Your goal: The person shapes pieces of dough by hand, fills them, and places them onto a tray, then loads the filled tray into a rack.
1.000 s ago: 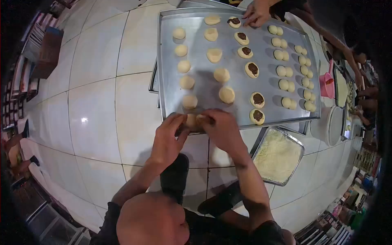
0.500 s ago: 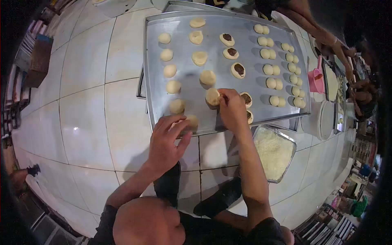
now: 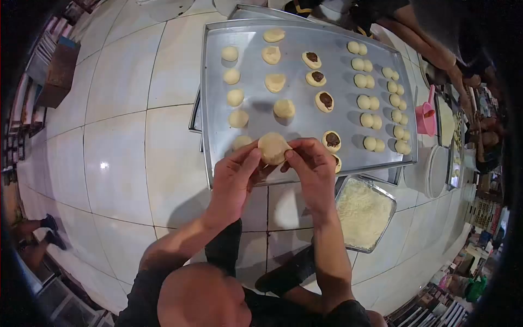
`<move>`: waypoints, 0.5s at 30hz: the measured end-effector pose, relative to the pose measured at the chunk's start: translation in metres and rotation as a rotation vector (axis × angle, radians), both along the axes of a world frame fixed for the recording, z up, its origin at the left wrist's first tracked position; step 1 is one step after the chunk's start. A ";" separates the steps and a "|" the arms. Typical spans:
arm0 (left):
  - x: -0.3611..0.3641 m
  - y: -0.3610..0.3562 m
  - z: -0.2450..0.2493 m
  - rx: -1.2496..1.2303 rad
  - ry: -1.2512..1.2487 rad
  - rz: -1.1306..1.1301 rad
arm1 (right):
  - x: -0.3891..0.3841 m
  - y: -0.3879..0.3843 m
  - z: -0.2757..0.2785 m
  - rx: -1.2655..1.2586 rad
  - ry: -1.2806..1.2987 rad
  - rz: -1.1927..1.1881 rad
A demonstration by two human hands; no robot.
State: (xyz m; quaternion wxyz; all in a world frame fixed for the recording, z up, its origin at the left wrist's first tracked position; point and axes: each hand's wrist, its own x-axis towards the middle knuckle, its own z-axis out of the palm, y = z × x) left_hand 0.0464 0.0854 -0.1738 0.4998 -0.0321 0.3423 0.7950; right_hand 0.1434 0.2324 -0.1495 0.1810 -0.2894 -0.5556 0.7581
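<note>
While both hands pinched its edges, one flat dough round (image 3: 274, 148) was over the near side of the big metal tray (image 3: 340, 82). The left hand (image 3: 231, 182) and right hand (image 3: 315, 169) had thumbs and fingers on it, so they seemed to be pressing it thin. That called for a soft, even squeeze, or it could tear. A filled dough round (image 3: 332, 140) by the right hand and a dough ball (image 3: 242, 143) by the left made the tray spot tight.

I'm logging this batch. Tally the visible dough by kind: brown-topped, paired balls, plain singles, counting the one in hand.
Brown-topped pieces, one partly hidden: 5
Paired balls: 24
Plain single pieces: 10
Total in view: 39
</note>
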 end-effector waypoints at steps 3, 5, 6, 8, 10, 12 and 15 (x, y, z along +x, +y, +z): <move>-0.001 0.007 0.017 -0.140 0.126 0.050 | 0.001 -0.001 -0.004 -0.136 0.086 -0.086; -0.001 0.008 0.020 -0.186 0.169 0.065 | 0.002 0.000 -0.008 -0.182 0.116 -0.116; -0.002 0.007 0.020 -0.151 0.154 0.099 | 0.004 0.001 -0.014 -0.305 0.168 -0.176; -0.004 0.004 0.020 -0.082 0.126 0.166 | 0.006 0.004 -0.023 -0.552 0.271 -0.296; -0.003 0.004 0.022 -0.043 0.111 0.199 | 0.006 0.002 -0.019 -0.672 0.324 -0.355; 0.006 0.001 0.035 -0.148 0.293 0.214 | 0.003 -0.015 0.002 0.192 0.232 -0.356; 0.012 -0.002 0.054 -0.253 0.474 0.228 | -0.002 -0.030 0.016 1.052 0.106 -0.312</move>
